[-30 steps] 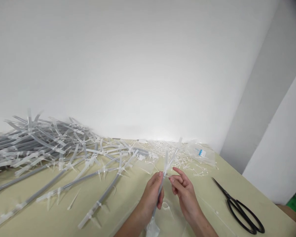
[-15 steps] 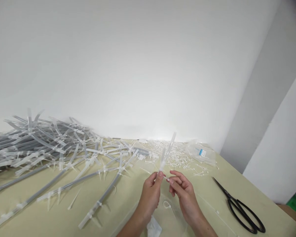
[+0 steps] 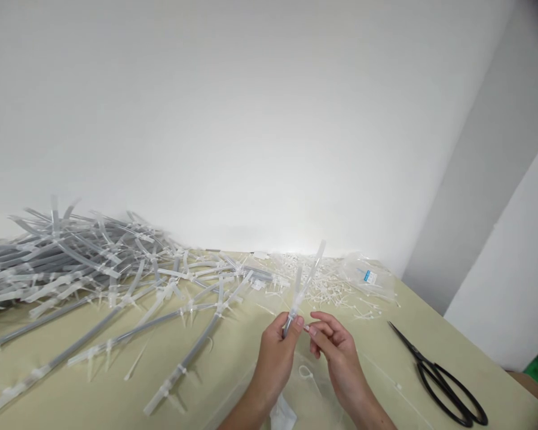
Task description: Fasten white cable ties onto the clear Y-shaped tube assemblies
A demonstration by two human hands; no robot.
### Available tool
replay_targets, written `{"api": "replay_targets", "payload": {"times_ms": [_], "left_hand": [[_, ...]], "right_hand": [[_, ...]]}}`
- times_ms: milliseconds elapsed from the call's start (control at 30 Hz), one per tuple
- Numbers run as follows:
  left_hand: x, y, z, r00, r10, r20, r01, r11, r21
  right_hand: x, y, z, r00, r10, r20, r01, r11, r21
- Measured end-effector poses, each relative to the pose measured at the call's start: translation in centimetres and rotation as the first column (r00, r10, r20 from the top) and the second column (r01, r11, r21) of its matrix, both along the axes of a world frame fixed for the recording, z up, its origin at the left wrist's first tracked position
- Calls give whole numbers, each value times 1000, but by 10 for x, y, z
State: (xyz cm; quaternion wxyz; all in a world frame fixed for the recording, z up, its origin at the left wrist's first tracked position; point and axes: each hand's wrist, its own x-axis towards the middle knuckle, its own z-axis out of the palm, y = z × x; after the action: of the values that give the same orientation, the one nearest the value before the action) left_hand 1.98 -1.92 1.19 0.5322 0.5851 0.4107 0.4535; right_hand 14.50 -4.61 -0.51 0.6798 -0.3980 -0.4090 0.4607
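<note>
Near the middle of the table, my left hand (image 3: pixel 278 352) is closed around a tube piece (image 3: pixel 298 300) with clear forked ends pointing up and away. Just right of it, my right hand (image 3: pixel 334 346) pinches a small white tip close to the left thumb; it looks like part of a cable tie, though most of it is hidden. The other right fingers are loosely curled. A looped white cable tie (image 3: pixel 305 373) lies between my wrists, above a clear plastic sheet or bag.
Grey tube assemblies (image 3: pixel 72 257) are heaped at the left, with several spread in front. Loose white cable ties (image 3: pixel 327 283) and a clear bag with a blue label (image 3: pixel 370 276) lie at the back. Black scissors (image 3: pixel 434 373) rest at the right. A wall stands behind.
The tube piece has turned slightly in my left hand, and more of its grey part shows beside the thumb. Less of the white tip shows between my hands.
</note>
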Motion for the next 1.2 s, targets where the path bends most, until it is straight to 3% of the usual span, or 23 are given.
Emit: {"api": "replay_targets", "payload": {"times_ms": [467,800,1200], "left_hand": [[-2,-6,4,1000,19,-11,-17,984,175],[-1,-12,9,999,40,18,-42,992,117],[-2,-17,8,997,74,-36,-68,987,147]], "right_hand": [[-9,-5,1,989,-80,128,77,997,30],[-14,-6,-3,972,-68,223,68,998,8],[-15,-5,-8,968,-76,238,78,997,0]]}}
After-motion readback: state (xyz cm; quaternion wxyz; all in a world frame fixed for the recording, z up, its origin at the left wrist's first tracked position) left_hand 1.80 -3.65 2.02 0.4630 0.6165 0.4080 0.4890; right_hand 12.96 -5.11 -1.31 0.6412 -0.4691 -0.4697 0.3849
